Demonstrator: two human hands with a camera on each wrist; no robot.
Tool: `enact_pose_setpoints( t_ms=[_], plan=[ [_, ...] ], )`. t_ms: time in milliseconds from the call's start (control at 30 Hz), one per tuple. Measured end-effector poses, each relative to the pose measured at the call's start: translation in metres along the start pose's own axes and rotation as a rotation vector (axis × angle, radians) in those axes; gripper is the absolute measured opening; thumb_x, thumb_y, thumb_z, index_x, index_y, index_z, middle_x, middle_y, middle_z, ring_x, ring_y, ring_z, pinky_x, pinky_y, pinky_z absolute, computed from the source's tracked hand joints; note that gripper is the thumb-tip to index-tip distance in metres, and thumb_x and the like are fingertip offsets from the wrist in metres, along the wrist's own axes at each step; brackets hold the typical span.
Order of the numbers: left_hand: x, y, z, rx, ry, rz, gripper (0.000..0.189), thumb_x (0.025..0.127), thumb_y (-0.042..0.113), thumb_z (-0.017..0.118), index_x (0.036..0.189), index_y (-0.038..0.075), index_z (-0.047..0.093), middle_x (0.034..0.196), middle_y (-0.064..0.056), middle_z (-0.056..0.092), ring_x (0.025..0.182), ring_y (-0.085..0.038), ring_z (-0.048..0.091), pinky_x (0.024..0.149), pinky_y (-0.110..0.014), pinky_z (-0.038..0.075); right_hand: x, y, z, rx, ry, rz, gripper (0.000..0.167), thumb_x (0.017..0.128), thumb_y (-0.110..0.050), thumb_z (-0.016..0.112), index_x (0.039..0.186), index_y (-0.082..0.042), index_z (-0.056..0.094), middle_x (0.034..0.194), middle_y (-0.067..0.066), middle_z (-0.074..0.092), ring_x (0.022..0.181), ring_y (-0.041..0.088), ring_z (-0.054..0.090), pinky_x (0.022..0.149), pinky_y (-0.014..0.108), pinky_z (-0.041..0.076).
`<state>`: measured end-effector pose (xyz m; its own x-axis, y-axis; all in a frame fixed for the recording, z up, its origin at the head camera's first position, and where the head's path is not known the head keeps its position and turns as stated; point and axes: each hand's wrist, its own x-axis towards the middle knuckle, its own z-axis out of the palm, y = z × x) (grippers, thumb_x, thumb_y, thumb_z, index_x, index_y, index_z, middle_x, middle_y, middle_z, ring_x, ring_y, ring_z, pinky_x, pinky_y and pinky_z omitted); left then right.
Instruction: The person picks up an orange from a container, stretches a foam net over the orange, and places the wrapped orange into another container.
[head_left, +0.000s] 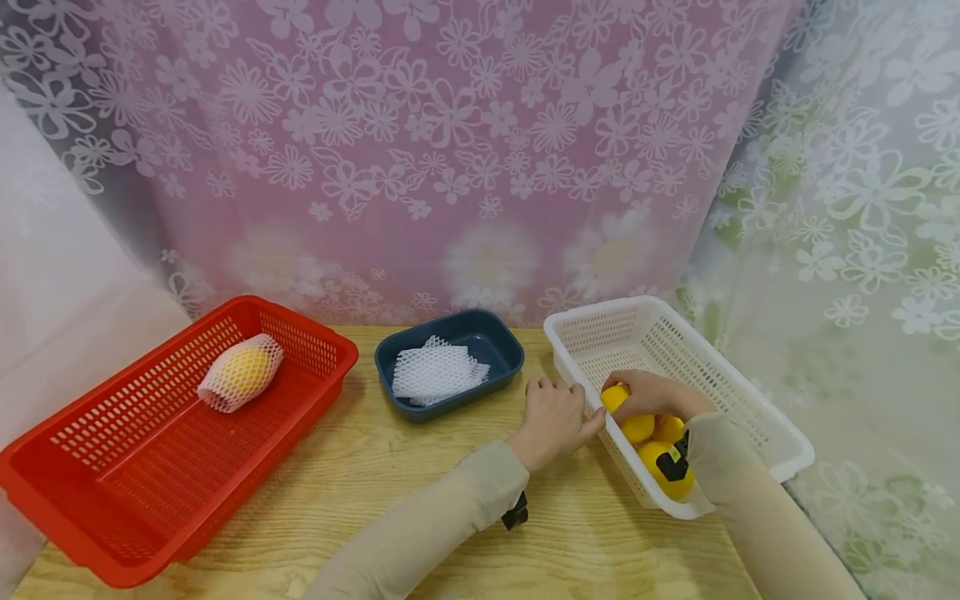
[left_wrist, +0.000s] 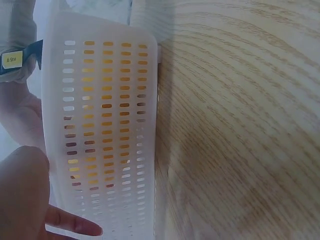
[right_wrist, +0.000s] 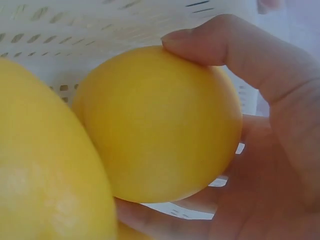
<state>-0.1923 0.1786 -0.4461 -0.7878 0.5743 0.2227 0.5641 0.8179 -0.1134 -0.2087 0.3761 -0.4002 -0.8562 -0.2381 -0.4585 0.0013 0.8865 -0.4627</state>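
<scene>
Yellow fruit, likely firm, slick, bruisable: grip its middle, your right hand clasping it with curled fingers, left hand pinching the white basket.

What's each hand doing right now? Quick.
Left hand: holding the white basket by its rim.
Right hand: holding a yellow fruit, fingers curled around it, inside the basket.

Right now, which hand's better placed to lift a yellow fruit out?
Right, I'd judge: the right hand grips a yellow fruit inside the white basket. The left hand is at the basket's outer side, touching no fruit.
</scene>
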Motion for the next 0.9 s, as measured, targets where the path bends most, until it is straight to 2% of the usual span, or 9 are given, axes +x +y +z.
enact_pose_setpoints(
  t_ms=[100, 300, 433, 500, 600, 767, 900],
  plan=[
    [-0.001, -0.002, -0.002, -0.011, 0.005, 0.017, 0.057, 0.101, 0.062, 0.026, 0.096, 0.02, 0.065, 0.077, -0.001, 0.061, 0.069, -0.021, 0.057, 0.064, -0.034, 0.041, -0.003, -0.002, -0.003, -0.003, 0.022, -0.003, 0.057, 0.076, -0.025, 0.078, 0.125, -0.007, 0.056, 0.107, 0.01, 0.059, 0.09, 0.027, 0.054, 0.073, 0.044, 0.052],
    [-0.005, -0.008, -0.006, -0.062, 0.017, 0.043, 0.053, 0.101, 0.06, 0.029, 0.096, 0.02, 0.064, 0.079, 0.001, 0.064, 0.073, -0.02, 0.058, 0.067, -0.034, 0.042, -0.011, -0.007, -0.01, -0.043, 0.094, -0.049, 0.058, 0.078, -0.026, 0.078, 0.126, -0.004, 0.055, 0.104, 0.009, 0.06, 0.087, 0.025, 0.055, 0.074, 0.042, 0.05],
    [-0.007, -0.011, -0.008, -0.153, -0.006, 0.043, 0.052, 0.101, 0.059, 0.03, 0.1, 0.019, 0.064, 0.083, 0.001, 0.065, 0.075, -0.021, 0.06, 0.068, -0.034, 0.044, -0.017, -0.012, -0.016, -0.075, 0.144, -0.106, 0.055, 0.078, -0.023, 0.078, 0.124, -0.003, 0.055, 0.103, 0.01, 0.061, 0.085, 0.025, 0.055, 0.074, 0.04, 0.05],
    [-0.007, -0.013, -0.009, -0.219, -0.031, 0.038, 0.052, 0.101, 0.059, 0.03, 0.1, 0.019, 0.063, 0.081, 0.001, 0.064, 0.072, -0.02, 0.06, 0.065, -0.033, 0.045, -0.021, -0.015, -0.019, -0.089, 0.167, -0.12, 0.055, 0.078, -0.023, 0.078, 0.124, -0.003, 0.055, 0.103, 0.009, 0.061, 0.085, 0.024, 0.055, 0.074, 0.04, 0.05],
    [-0.009, -0.018, -0.012, -0.373, -0.066, 0.031, 0.049, 0.102, 0.057, 0.033, 0.094, 0.018, 0.062, 0.072, 0.003, 0.059, 0.065, -0.016, 0.057, 0.057, -0.029, 0.042, -0.027, -0.021, -0.023, -0.107, 0.207, -0.148, 0.056, 0.077, -0.023, 0.079, 0.124, -0.002, 0.055, 0.103, 0.009, 0.062, 0.083, 0.023, 0.056, 0.074, 0.04, 0.051],
    [-0.017, -0.03, -0.019, -0.739, -0.117, -0.003, 0.043, 0.103, 0.053, 0.039, 0.082, 0.019, 0.057, 0.063, 0.007, 0.053, 0.054, -0.011, 0.05, 0.051, -0.026, 0.038, -0.038, -0.034, -0.028, -0.135, 0.267, -0.194, 0.059, 0.075, -0.022, 0.08, 0.125, -0.003, 0.055, 0.105, 0.009, 0.062, 0.084, 0.023, 0.055, 0.075, 0.039, 0.049],
    [-0.024, -0.038, -0.023, -0.988, -0.153, -0.045, 0.041, 0.102, 0.055, 0.041, 0.089, 0.02, 0.058, 0.068, 0.005, 0.056, 0.056, -0.012, 0.051, 0.052, -0.027, 0.041, -0.047, -0.05, -0.031, -0.152, 0.3, -0.246, 0.059, 0.074, -0.02, 0.08, 0.125, -0.003, 0.056, 0.11, 0.011, 0.062, 0.085, 0.023, 0.054, 0.073, 0.038, 0.048]
  ],
)
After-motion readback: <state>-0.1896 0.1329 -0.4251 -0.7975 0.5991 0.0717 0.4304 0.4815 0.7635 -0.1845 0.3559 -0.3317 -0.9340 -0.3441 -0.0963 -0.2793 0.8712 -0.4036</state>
